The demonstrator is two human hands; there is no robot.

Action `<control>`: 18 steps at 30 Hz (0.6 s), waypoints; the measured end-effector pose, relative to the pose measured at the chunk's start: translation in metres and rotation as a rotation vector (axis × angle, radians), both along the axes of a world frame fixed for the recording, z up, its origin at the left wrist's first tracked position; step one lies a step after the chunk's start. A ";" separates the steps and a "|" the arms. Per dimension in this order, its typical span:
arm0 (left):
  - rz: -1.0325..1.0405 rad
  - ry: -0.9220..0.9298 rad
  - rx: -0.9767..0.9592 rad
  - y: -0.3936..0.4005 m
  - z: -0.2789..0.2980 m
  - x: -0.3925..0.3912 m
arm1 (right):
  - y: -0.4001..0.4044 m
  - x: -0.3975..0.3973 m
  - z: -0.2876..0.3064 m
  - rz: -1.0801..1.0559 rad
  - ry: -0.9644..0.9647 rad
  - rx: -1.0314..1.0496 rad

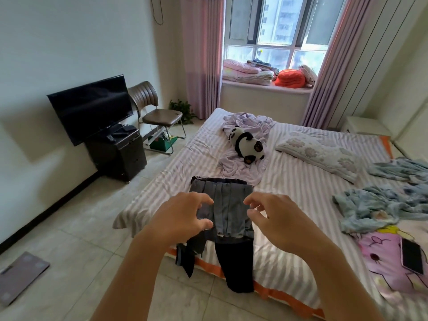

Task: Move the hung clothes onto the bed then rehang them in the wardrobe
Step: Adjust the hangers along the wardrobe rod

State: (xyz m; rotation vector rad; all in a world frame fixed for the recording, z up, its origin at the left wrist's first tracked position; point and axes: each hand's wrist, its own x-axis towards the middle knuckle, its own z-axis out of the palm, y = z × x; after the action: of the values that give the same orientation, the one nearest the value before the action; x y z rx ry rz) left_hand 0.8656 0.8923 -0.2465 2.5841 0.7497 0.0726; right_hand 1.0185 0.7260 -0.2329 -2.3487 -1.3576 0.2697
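Just beyond and between the fingers of both hands, in the head view, a pile of dark clothes (223, 212) lies at the near edge of the bed (289, 193), grey pleated cloth on top and darker trouser legs spilling over the mattress side toward the floor. No hanger shows plainly in the pile. By my judgement these garments are light, soft and floppy, with no stiffness to speak of; taken by one corner they would sag and slide apart, so the better hold is at the folded upper band farthest from the fingers, or under the whole stack with both hands. The left hand (183, 218) hovers over the left side of the pile, its fingers (205, 200) curved and spread with thumb and forefinger well apart, gripping nothing; whether the thumb tip brushes the cloth I cannot tell. The right hand (278, 216) hovers to the right of the pile in the same loose claw, fingers (251, 201) parted and released, nothing in them. Farther beyond the fingers lies a plush panda (246, 144) on a lilac garment (243, 165); off to the right of the right hand lie crumpled pale blue clothes (370, 205) and a phone (413, 256).
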 end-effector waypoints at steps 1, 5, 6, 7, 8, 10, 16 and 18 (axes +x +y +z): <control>0.003 0.008 0.002 0.010 0.000 0.013 | 0.009 0.016 0.001 -0.002 -0.003 0.003; 0.041 -0.011 0.007 0.045 0.000 0.060 | 0.043 0.073 -0.001 -0.005 -0.028 -0.009; 0.047 -0.016 0.004 0.054 -0.001 0.071 | 0.051 0.085 -0.003 -0.001 -0.028 -0.013; 0.048 -0.015 0.000 0.062 -0.003 0.082 | 0.061 0.096 -0.005 0.000 -0.024 -0.015; 0.049 -0.013 -0.007 0.071 -0.005 0.092 | 0.070 0.106 -0.008 0.000 -0.021 -0.017; 0.058 -0.013 -0.025 0.090 -0.009 0.113 | 0.090 0.126 -0.014 0.001 -0.020 -0.030; 0.060 -0.009 -0.065 0.167 -0.027 0.170 | 0.159 0.183 -0.035 -0.028 -0.013 -0.028; 0.060 -0.002 -0.071 0.199 -0.033 0.187 | 0.186 0.200 -0.042 -0.051 -0.009 -0.026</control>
State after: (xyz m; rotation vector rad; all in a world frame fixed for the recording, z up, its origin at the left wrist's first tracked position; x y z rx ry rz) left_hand 1.0523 1.0911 -0.2800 2.4943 0.8141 0.0650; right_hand 1.2186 0.9121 -0.2750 -2.4050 -1.3039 0.2632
